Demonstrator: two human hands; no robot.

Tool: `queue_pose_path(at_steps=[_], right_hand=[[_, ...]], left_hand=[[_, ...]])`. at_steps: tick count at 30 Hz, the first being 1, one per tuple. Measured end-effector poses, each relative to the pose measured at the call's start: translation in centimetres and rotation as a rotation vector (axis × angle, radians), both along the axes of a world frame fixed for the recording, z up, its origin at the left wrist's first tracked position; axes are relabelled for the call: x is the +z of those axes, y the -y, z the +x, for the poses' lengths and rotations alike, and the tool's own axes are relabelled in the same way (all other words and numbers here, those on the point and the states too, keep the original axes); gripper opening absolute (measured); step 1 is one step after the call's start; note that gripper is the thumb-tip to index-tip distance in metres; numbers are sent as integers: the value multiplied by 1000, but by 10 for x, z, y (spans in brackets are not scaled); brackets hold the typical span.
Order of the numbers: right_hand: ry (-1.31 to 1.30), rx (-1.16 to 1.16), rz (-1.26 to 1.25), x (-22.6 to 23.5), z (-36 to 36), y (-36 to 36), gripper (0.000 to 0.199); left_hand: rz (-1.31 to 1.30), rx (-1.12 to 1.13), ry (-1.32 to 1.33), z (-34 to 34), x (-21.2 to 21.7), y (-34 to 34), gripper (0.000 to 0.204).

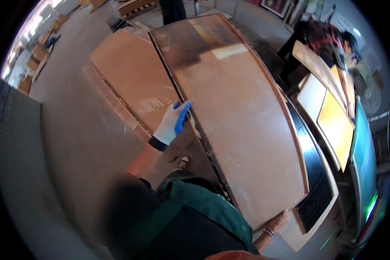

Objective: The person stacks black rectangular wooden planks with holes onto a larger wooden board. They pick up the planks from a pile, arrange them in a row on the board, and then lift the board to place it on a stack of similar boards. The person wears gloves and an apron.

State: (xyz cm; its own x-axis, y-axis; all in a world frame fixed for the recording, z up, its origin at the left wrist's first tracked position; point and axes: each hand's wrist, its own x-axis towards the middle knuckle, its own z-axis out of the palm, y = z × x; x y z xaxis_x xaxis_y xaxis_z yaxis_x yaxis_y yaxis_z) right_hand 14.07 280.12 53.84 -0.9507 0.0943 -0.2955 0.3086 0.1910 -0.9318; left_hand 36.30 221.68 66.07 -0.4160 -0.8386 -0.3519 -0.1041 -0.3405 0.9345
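- Large brown panel [238, 125] slants across the view before the person; far end darkly stained.
- Left hand [171, 123], gloved white and blue: fingers grasping panel's left edge.
- Right hand [278, 222], bare: fingers grasping near edge, close to right corner.
- Black panel [314, 177] at right, partly covered.
- Co-worker [325, 41] beyond, beside yellow panel [337, 125].

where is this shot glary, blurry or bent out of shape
In the head view, the yellow panel and black panel catch bright glare; the large brown panel has a softer sheen and its long edges bow under the fisheye; a dark blur smears the lower left; the gloved left hand stays fairly legible.
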Motion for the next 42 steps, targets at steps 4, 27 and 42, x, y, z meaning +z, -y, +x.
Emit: queue_pose_path(at_steps=[4,27,42], right_hand=[[-127,155,10,-37,-76,51,40],[-197,1001,557,-62,-118,287,45],[-916,716,785,-164,-378,99,60]], left_hand=[[-664,47,196,30,-64,10,35],[-372,-20,808,130,-187,135,62],[-649,-10,214,-159,-55,-191,48]])
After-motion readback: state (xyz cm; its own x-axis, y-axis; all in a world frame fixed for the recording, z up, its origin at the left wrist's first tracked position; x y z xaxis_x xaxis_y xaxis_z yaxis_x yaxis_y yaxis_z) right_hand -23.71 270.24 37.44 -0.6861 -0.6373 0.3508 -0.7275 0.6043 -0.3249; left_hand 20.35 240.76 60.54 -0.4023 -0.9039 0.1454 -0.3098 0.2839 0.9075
